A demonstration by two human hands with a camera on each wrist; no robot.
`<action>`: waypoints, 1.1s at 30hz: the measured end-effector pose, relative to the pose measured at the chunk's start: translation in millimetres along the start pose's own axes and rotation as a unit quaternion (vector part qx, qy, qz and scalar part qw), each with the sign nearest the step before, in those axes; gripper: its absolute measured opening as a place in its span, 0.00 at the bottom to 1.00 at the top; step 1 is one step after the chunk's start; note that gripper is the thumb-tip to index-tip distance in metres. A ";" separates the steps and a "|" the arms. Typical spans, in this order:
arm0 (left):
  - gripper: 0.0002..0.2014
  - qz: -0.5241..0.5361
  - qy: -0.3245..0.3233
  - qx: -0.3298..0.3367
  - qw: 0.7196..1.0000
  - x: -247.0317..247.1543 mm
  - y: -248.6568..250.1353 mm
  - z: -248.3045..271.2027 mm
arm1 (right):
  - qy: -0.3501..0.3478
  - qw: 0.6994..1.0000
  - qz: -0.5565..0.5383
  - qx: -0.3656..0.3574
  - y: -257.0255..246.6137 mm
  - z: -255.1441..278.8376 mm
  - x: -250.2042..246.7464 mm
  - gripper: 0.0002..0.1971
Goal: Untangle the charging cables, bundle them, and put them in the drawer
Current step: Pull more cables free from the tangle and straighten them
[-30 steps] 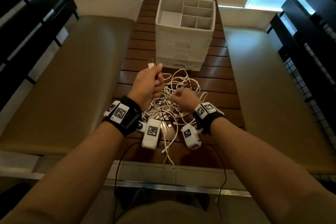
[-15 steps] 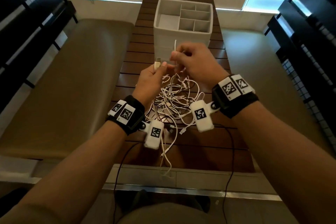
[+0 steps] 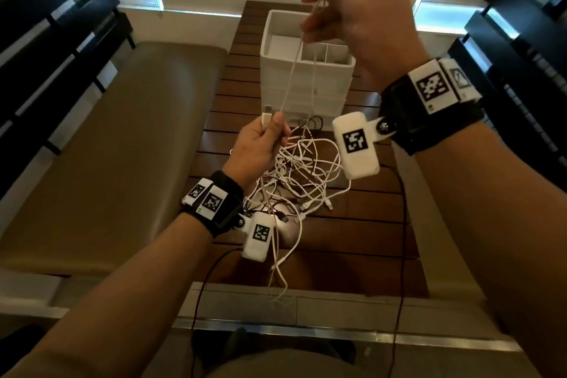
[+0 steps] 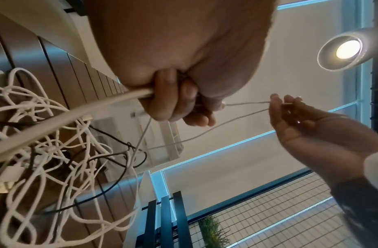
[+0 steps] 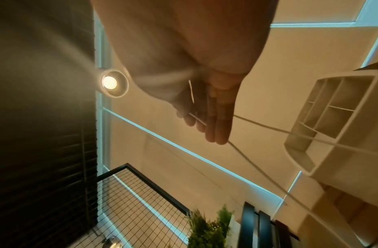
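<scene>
While the left hand (image 3: 257, 147) grips a cable plug (image 3: 266, 116), the right hand (image 3: 352, 6) pinches its cord overhead.

Dim rm, spotlight (image 5: 109, 81) glare, fisheye edges, blur

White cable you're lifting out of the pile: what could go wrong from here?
1. The white cable runs from the right hand down past the left hand into the tangle; pulling higher may tighten knots rather than free it.
2. Other loops may lift too and drag the pile off the table edge, where strands already hang.
3. The taut strands pass close to the drawer unit and might snag it.
</scene>
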State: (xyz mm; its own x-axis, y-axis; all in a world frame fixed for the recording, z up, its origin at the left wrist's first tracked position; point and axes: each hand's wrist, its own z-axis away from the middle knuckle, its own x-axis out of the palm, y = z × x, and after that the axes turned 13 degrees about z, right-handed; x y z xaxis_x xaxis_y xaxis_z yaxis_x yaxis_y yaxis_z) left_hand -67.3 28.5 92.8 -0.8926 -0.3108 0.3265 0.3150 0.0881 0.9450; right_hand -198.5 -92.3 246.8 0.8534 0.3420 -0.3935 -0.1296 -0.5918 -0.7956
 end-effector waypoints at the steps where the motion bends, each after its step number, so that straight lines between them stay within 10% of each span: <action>1: 0.17 0.001 0.004 0.005 1.000 0.9 2.3 -0.7 | 0.002 1.000 0.005 -0.017 -0.1 2.1 0.1 0.14; 9: 0.21 0.032 0.064 0.013 0.997 -11.9 2.5 -1.5 | 0.067 0.998 0.000 0.008 2.7 4.5 -9.0 0.15; 14: 0.23 0.032 0.080 -0.003 0.996 -3.5 27.7 -5.8 | -0.105 0.983 0.125 0.085 43.9 53.2 28.7 0.13; 19: 0.23 -0.011 0.023 -0.155 0.988 -8.2 23.2 -16.4 | -0.196 0.929 0.310 -0.042 72.9 95.8 50.4 0.10; 23: 0.21 -0.037 -0.009 -0.171 0.984 -2.0 14.7 -12.8 | -0.285 0.837 0.458 -0.094 80.3 100.6 49.2 0.15; 25: 0.18 -0.046 0.004 -0.151 0.987 -0.5 12.2 -11.2 | -0.313 0.844 0.426 -0.095 82.0 100.7 47.5 0.15; 29: 0.15 -0.004 0.015 -0.119 0.993 -5.9 13.2 -8.5 | -0.164 0.949 0.148 0.224 98.2 95.2 38.6 0.22; 33: 0.15 0.040 -0.075 -0.120 0.989 -14.1 17.6 1.3 | -0.147 0.797 -0.109 0.575 129.6 90.7 52.0 0.34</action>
State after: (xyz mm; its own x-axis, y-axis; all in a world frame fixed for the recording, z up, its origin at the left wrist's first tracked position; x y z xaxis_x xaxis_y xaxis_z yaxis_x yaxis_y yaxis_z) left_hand -49.6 35.6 104.8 -0.8942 -0.1672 0.4154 0.4372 -0.1257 0.8905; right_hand -216.8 -85.0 81.4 0.7857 0.6016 -0.1440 -0.5155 0.5081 -0.6900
